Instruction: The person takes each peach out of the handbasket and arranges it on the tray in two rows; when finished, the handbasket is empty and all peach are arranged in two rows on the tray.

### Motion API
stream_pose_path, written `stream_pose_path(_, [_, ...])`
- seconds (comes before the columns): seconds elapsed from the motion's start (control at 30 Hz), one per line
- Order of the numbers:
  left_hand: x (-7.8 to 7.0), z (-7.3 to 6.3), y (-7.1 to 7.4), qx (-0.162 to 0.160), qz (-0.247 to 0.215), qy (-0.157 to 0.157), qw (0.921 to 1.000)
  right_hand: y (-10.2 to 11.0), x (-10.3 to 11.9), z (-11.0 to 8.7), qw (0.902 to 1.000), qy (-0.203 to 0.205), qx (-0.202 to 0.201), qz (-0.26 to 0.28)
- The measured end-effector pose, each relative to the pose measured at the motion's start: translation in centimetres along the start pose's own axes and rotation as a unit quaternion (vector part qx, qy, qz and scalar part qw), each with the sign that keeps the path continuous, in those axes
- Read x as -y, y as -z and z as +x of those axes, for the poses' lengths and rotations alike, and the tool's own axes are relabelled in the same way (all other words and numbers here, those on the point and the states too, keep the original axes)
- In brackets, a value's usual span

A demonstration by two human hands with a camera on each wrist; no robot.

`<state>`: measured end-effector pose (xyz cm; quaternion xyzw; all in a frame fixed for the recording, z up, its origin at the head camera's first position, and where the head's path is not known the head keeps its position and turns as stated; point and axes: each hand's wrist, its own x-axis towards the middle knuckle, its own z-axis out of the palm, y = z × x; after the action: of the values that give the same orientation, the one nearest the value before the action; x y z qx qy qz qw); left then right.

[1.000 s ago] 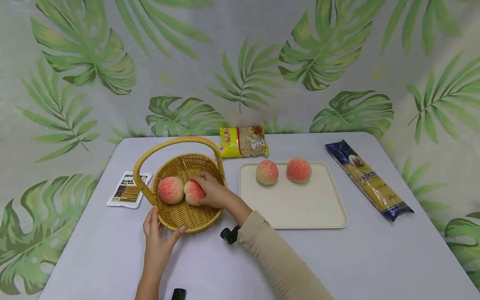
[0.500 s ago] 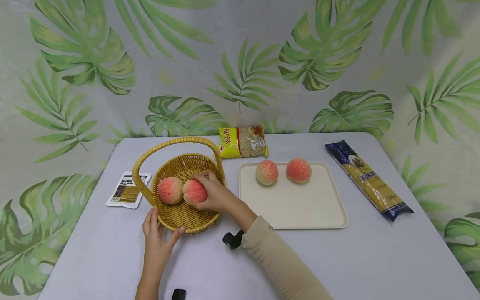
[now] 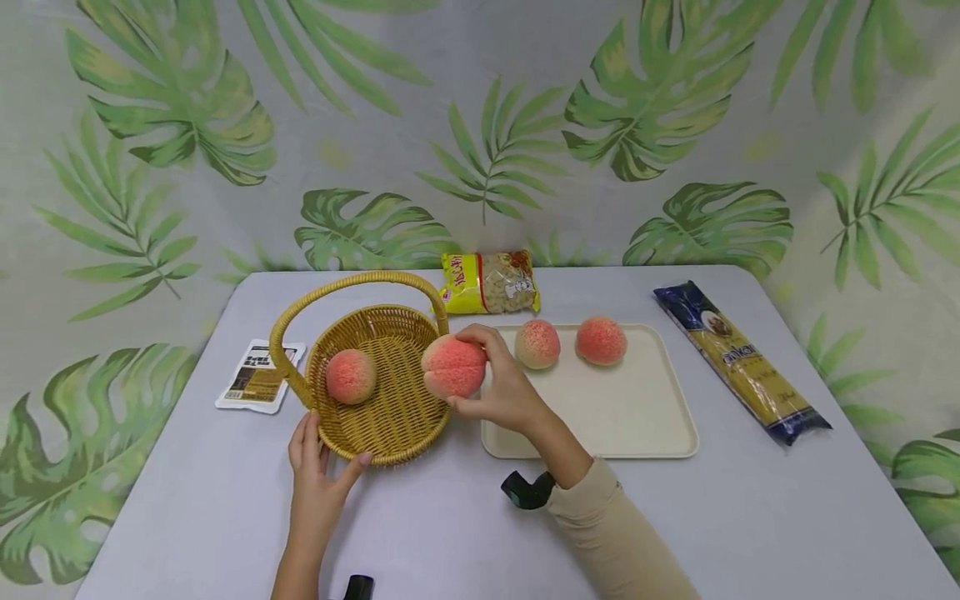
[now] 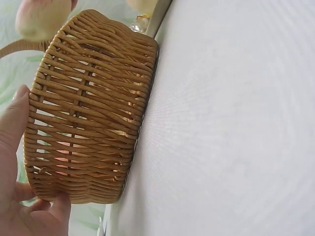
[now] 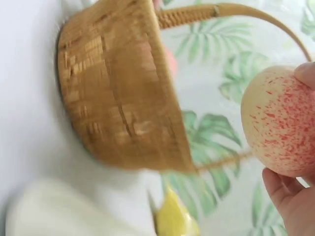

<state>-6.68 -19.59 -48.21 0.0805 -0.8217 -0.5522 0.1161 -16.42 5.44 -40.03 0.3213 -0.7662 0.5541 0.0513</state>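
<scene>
A peach (image 3: 453, 367) is pinched between the thumb and fingers of the right hand (image 3: 504, 387), lifted clear of the basket (image 3: 403, 392) and, seen from the head, overlapping its right rim. The left hand (image 3: 317, 479) grips the basket's near side, thumb apart from the other fingers, its tips on the woven rim and wall. Inside, just beyond the left fingers, rests a second peach (image 3: 351, 377).

To the right of the right fingers lies a cream tray (image 3: 600, 417), two more peaches near its far edge: a paler one (image 3: 537, 344) nearer those fingers and a redder one (image 3: 602, 340) past it. Beyond the right fingers is a yellow bag (image 3: 489, 282); well apart to their right, a blue-ended pack (image 3: 738, 358) lies slantwise. A white pouch (image 3: 255, 379) lies left of and beyond the left fingers.

All stand on a table (image 3: 750, 517) covered in plain white, with a leaf-printed cloth (image 3: 510, 100) behind.

The right hand covers the tray's left edge in part, and the held peach hides the handle's right foot. In the right wrist view that peach is cut off and the basket blurred. The pouch's small print cannot be read. A black object (image 3: 358, 587) is cut off below the left fingers.
</scene>
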Motion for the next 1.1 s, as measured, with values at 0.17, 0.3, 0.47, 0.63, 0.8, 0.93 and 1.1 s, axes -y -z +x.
stream_pose_path(0.17, [0.0, 0.0, 0.0, 0.005, 0.002, 0.003, 1.0, 3.5, 1.1, -2.3, 0.9985, 0.003, -0.035, -0.042])
stream_pose_path(0.3, [0.0, 0.0, 0.0, 0.007, 0.003, 0.002, 1.0, 5.2, -0.7, -4.5, 0.9947, -0.04, -0.045, -0.084])
stream_pose_path(0.47, [0.1, 0.1, 0.0, 0.004, 0.003, -0.001, 1.0, 6.0, -5.3, -7.3, 0.9866, -0.081, -0.049, -0.133])
stream_pose_path(0.63, [0.0, 0.1, -0.1, 0.004, 0.004, 0.0, 1.0, 5.9, -7.3, -9.0, 0.9807, -0.104, -0.037, -0.161])
stream_pose_path(0.8, [0.0, 0.0, -0.1, 0.008, 0.005, 0.0, 1.0, 5.9, -8.0, -9.5, 0.9775, -0.125, -0.029, -0.167])
stream_pose_path(0.93, [0.1, 0.0, 0.0, 0.007, 0.008, -0.001, 0.9999, 6.0, -8.3, -9.6, 0.9829, -0.131, -0.023, -0.128])
stream_pose_path(1.1, [0.1, 0.0, 0.0, 0.002, 0.005, -0.004, 1.0, 6.0, -8.0, -9.9, 0.9873, -0.154, -0.017, -0.036])
